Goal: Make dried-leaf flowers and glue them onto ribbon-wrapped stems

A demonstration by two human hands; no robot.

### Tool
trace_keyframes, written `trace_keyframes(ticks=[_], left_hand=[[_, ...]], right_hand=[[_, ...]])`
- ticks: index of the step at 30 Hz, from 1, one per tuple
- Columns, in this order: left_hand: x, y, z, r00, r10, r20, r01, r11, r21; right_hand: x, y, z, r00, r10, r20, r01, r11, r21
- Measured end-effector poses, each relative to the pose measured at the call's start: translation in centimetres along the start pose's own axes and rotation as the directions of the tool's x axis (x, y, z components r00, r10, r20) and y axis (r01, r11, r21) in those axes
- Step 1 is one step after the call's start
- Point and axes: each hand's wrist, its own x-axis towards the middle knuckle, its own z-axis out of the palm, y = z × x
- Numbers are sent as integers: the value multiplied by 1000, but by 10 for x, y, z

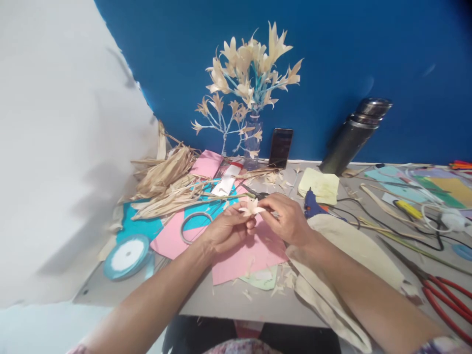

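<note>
A small cream flower made of dried husk [251, 208] is pinched in the fingers of my left hand [229, 227], its pointed petals spread upward. My right hand [286, 216] is closed at the flower's right side, thumb and fingertips on a petal. Both hands are above a sheet of pink paper [236, 268] scattered with husk scraps. Just behind them lie dark-handled scissors [261, 195], partly hidden by my right hand. A roll of tape [183, 230] rests beside my left wrist.
Husk flowers [254, 64] stand in a clear bottle [252, 140] by the blue wall, near a phone [280, 147] and a tilted flask [354, 135]. Dried husks [165, 172] and blue ribbon [127, 258] lie left; a glue gun [313, 204], cables and red-handled shears [448, 300] lie right.
</note>
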Motion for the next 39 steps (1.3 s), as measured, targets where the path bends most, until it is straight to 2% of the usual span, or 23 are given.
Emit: trace_keyframes(ticks=[4,9,12,18,22,27,29,33,39], left_hand=[[-5,5,2,994,-38,100,23,989,143],[-5,12,3,997,4,83,-25,967,254],[-4,16,1,995,5,95,-29,967,252],[-4,16,-4,986,-121,117,98,977,188],[-1,10,-6,981,-157,113,146,984,97],[2,3,-3,980,-165,115,166,986,-2],[2,3,1,990,-105,95,107,994,-10],[1,2,5,996,95,5,-95,993,63],[2,0,3,991,127,-52,-119,985,128]], right_hand=[[0,0,-4,985,-163,-56,162,987,-23],[-1,1,-8,953,-293,-73,292,956,-29],[-1,2,-9,948,-312,-55,311,950,-30],[-2,-1,-5,952,-304,-21,305,949,85],[-1,-4,-1,973,-231,24,224,959,175],[0,-9,3,995,-96,-1,94,969,230],[0,-10,4,1000,-15,-11,17,975,222],[1,-13,1,992,122,-37,-111,968,225],[3,-14,-4,970,240,-22,-226,937,266]])
